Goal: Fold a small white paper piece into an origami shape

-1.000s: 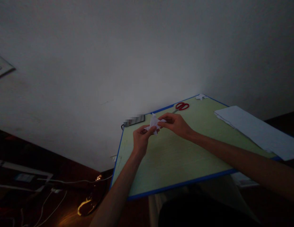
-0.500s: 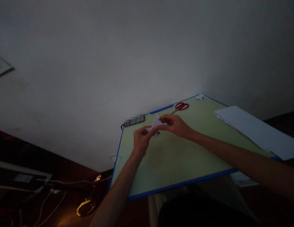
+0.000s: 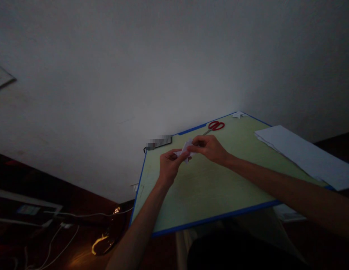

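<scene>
A small piece of folded white paper [image 3: 186,147] is held between my two hands above the table [image 3: 213,187]. My left hand [image 3: 170,165] pinches it from the left, thumb on the near face. From the right, my right hand [image 3: 210,148] grips its other side with thumb and fingertips. The fingers hide part of the folds. Just beyond my right hand lie red-handled scissors [image 3: 216,125], their blades pointing toward the paper.
A stack of white paper [image 3: 300,153] overhangs the table's right side. White paper scraps [image 3: 238,114] sit at the far corner. A dark flat device [image 3: 163,141], partly blurred, rests on the far left edge. The wall rises behind; white cables [image 3: 87,215] run at lower left.
My right hand's fingers have shifted slightly on the folded paper. The paper now looks narrower, its upper point less spread. My left hand keeps its pinch.
</scene>
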Tool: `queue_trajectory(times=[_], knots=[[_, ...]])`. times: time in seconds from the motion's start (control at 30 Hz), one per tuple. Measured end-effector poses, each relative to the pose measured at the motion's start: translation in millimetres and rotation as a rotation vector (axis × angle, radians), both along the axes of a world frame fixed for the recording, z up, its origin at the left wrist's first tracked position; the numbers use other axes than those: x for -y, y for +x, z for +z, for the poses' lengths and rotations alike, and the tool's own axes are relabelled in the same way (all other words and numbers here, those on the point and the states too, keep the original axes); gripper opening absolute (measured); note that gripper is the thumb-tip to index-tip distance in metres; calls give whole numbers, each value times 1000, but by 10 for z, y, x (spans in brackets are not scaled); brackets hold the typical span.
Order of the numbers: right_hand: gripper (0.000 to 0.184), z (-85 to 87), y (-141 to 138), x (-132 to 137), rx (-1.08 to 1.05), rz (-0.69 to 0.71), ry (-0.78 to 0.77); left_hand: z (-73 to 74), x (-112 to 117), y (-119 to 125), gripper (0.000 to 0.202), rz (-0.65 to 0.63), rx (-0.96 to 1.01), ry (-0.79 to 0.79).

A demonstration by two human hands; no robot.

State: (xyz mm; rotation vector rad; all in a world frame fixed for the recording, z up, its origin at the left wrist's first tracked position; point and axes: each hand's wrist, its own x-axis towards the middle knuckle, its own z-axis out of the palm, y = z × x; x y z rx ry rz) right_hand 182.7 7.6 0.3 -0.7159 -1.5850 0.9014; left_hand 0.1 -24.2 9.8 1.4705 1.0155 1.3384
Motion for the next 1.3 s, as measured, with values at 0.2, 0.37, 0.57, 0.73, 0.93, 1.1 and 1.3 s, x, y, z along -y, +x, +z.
queue_trajectory(times=[0.2,0.37,0.57,0.73,0.93,1.1,1.3], knots=[[34,26,42,-27,17,18,8,-62,-55,-9,35,50,101,-31],[31,18,19,29,7,-26,84,-28,-85,-33,45,39,228,-71],[20,-24,16,-6,-31,15,184,35,-53,-32,52,27,145,-117],[13,2,38,15,33,31,263,-8,-70,-54,32,71,46,-23],[6,70,78,81,141,55,315,-33,-87,-54,27,39,69,-10],[11,65,100,91,241,67,308,-13,-73,-27,26,-1,160,-89],[17,8,119,42,261,178,208,-17,-102,-48,24,36,225,-247]])
